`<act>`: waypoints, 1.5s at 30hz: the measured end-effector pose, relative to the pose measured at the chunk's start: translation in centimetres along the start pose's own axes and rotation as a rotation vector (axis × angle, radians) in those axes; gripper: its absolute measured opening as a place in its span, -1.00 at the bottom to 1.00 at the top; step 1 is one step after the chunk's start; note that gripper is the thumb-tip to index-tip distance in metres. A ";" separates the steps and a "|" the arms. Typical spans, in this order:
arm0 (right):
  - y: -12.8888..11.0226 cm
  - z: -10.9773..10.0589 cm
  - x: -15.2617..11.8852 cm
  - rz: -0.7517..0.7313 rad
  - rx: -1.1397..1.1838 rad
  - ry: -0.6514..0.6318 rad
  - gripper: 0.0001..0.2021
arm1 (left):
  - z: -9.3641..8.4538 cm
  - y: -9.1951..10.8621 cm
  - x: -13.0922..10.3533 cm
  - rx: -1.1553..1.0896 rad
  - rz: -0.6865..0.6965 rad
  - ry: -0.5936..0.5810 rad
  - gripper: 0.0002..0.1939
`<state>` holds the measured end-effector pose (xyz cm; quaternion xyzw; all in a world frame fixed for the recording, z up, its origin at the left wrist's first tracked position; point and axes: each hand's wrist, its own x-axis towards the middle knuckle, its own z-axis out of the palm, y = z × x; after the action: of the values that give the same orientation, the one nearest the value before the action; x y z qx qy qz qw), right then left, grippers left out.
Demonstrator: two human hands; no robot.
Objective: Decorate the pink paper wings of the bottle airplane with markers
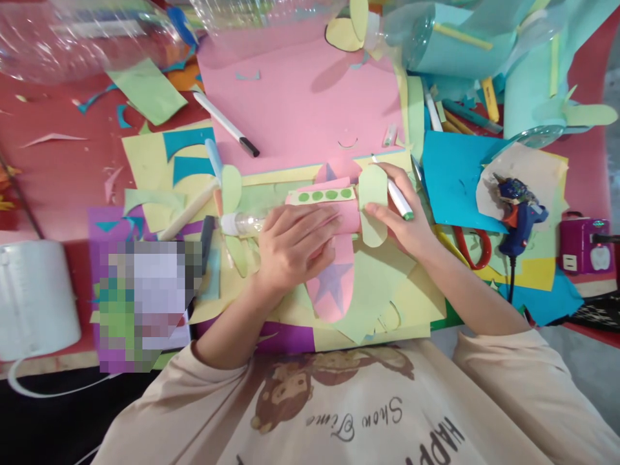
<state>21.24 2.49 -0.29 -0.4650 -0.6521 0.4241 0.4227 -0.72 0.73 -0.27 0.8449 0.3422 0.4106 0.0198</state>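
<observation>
A small plastic bottle (248, 223) wrapped in pink paper lies sideways, its white cap to the left. Along its side runs a pale strip with green ovals (325, 195). A pink wing with a purple star (331, 287) sticks out below. My left hand (296, 245) rests over the wrapped bottle, fingers around it. At its right end is a light green rounded paper piece (372, 206), pinched between thumb and fingers of my right hand (402, 210). A green-tipped white marker (397, 199) also lies within my right hand.
A blue glue gun (520, 223) and red-handled scissors (477, 252) lie right. Bottles wrapped in light blue paper (535, 90) stand upper right. A black-capped marker (227, 123) lies on pink paper (300, 84). A white container (36, 300) stands left.
</observation>
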 end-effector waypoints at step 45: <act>-3.0 -0.7 -2.3 -0.429 -0.345 0.185 -0.95 | 0.0 -0.4 0.1 0.064 -0.007 0.032 -0.76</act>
<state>21.58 -0.23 2.42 -0.4182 -0.7566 0.1636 0.4753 -0.89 1.09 -0.36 0.8373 0.3584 0.4128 -0.0111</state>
